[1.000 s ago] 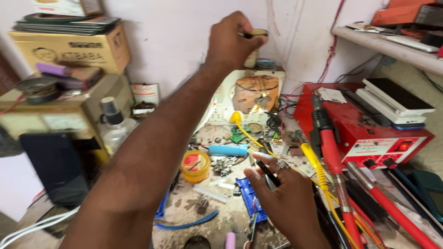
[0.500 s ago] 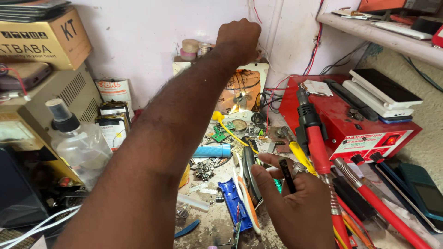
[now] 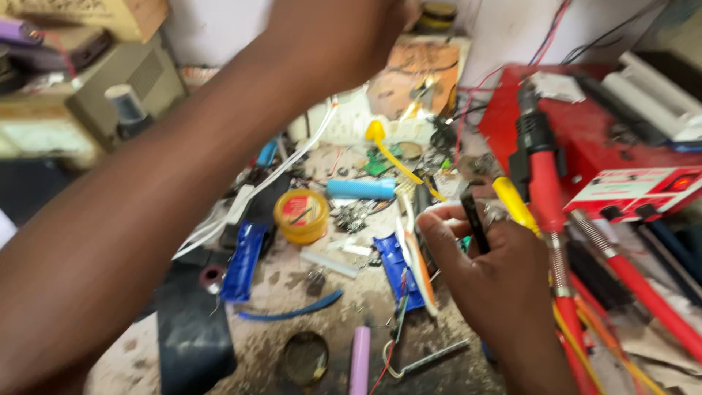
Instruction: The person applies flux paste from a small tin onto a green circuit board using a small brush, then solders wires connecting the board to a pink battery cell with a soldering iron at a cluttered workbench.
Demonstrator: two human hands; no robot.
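Black small part (image 3: 475, 219) pinched in right hand (image 3: 497, 278); one yellow tin (image 3: 300, 215).

The left arm (image 3: 168, 212) stretches diagonally up and away, its left hand (image 3: 344, 29) raised at the top edge, partly cut off, grip unclear. The right hand (image 3: 490, 285) sits low, palm turned inward, fingers (image 3: 439, 227) curled and pinched closed.

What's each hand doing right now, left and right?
Left hand: raised, fist closed, contents hidden.
Right hand: closed on a small black part.
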